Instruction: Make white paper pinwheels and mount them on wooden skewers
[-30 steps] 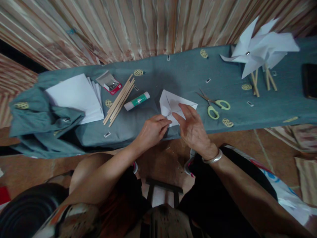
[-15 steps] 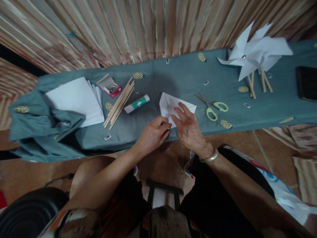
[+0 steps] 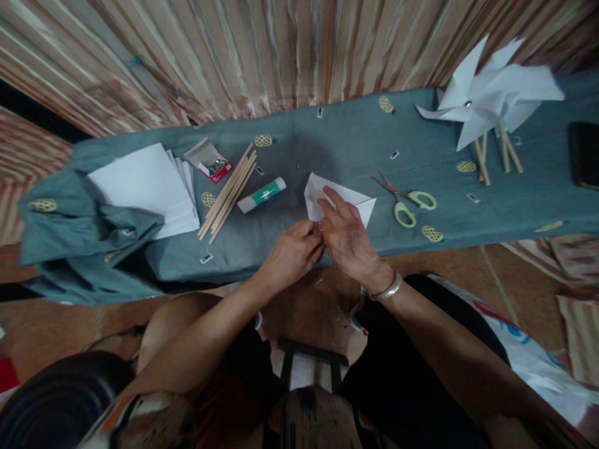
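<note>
A folded piece of white paper [image 3: 365, 209] lies in front of me at the near side of the cloth-covered table. My left hand [image 3: 294, 251] is closed, its thumb and forefinger pinched at the paper's near left corner. My right hand [image 3: 349, 240], with a silver bangle at the wrist, covers the middle of the sheet. Its thumb and forefinger meet the left fingertips at that corner, while the other fingers stretch out over the paper. What lies right between the fingertips is hidden. Green-handled scissors [image 3: 405, 201] rest open just right of the paper.
Left of the paper are a glue stick [image 3: 262, 194], several wooden sticks [image 3: 229, 192], a red-and-white box of metal pins [image 3: 213, 163] and a stack of white paper [image 3: 143, 187]. White paper pinwheels [image 3: 486, 93] on sticks lie far right, near a dark flat object [image 3: 584, 153].
My right hand has moved slightly left and down, bringing its thumb and forefinger against my left fingertips. More of the paper's right side shows. The whole view has shifted slightly.
</note>
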### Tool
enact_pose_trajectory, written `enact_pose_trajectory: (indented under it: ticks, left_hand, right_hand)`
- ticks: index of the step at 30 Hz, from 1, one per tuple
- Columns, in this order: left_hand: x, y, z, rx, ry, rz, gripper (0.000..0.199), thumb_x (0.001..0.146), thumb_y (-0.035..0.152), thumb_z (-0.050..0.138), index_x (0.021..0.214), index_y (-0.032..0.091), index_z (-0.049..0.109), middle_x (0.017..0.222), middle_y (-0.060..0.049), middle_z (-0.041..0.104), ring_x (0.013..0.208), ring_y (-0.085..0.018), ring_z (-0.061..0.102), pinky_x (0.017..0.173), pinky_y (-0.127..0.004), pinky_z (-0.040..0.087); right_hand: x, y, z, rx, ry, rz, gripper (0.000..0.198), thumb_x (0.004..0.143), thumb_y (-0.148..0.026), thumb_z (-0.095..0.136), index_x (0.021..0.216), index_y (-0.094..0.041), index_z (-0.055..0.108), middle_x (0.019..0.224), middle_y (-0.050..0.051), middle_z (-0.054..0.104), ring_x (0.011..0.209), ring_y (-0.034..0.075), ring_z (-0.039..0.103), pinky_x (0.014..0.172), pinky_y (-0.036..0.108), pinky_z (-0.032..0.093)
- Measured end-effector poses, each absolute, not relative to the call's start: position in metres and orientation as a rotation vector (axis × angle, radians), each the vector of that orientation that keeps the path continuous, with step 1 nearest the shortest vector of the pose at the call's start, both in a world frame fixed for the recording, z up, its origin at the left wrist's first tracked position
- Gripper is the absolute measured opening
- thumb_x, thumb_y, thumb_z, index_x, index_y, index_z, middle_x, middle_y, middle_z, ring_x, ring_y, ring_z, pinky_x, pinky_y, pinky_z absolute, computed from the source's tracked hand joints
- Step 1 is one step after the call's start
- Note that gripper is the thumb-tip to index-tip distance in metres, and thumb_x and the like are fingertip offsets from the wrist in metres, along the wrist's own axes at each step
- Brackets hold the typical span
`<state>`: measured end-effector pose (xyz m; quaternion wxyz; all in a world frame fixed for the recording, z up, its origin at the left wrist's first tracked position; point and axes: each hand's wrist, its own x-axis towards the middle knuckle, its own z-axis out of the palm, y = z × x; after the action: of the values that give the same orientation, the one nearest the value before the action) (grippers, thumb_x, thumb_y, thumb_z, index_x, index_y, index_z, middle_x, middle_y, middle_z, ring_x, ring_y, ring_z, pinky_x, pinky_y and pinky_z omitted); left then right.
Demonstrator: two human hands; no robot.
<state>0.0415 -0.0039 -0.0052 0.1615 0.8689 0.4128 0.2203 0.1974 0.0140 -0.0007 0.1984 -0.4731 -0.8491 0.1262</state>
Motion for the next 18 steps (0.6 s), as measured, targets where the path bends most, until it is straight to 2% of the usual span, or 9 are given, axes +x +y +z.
enact_pose_trajectory:
  ticks: [5,8,12,14,18]
  left_hand:
    - [0.041,-0.002,-0.006,2.428,1.153,0.671,0.013,0.092,0.016,0.054,0.093,0.012,0.067,0.095,-0.008,0.063,0.089,-0.018,0.062,0.082,-0.031,0.056]
    - [0.04,-0.002,-0.008,2.424,1.136,0.692,0.015,0.092,0.016,0.055,0.1,0.014,0.067,0.097,-0.008,0.064,0.092,-0.018,0.063,0.084,-0.031,0.055]
    - [0.04,-0.002,-0.009,2.435,1.155,0.67,0.016,0.092,0.017,0.056,0.103,0.014,0.067,0.099,-0.008,0.065,0.092,-0.019,0.063,0.084,-0.032,0.055]
    - [0.04,-0.002,-0.009,2.45,1.162,0.648,0.015,0.092,0.017,0.056,0.102,0.014,0.068,0.099,-0.008,0.065,0.092,-0.019,0.063,0.084,-0.032,0.055]
    - [0.04,-0.001,-0.009,2.488,1.162,0.63,0.015,0.091,0.016,0.057,0.101,0.014,0.068,0.099,-0.008,0.065,0.092,-0.019,0.064,0.084,-0.032,0.056]
  right_hand:
    - [0.205,0.01,0.0,-1.326,-2.496,0.137,0.035,0.09,-0.005,0.035,0.095,-0.019,0.067,0.134,0.014,0.06,0.146,0.029,0.033,0.111,0.048,0.04]
    - [0.217,0.002,-0.002,-1.351,-2.417,0.187,0.036,0.088,-0.007,0.038,0.109,-0.021,0.065,0.141,0.012,0.055,0.146,0.03,0.031,0.109,0.053,0.04]
    - [0.238,0.001,-0.004,-1.377,-2.253,0.234,0.047,0.088,-0.01,0.037,0.132,-0.019,0.054,0.15,0.012,0.045,0.146,0.03,0.03,0.11,0.056,0.038]
    - [0.246,0.009,-0.004,-1.43,-2.193,0.199,0.048,0.09,-0.012,0.036,0.135,-0.014,0.052,0.149,0.016,0.046,0.143,0.03,0.036,0.111,0.055,0.038]
    - [0.258,0.032,-0.002,-1.61,-2.141,0.118,0.045,0.095,-0.025,0.038,0.128,-0.002,0.058,0.134,0.025,0.059,0.13,0.035,0.052,0.108,0.052,0.042]
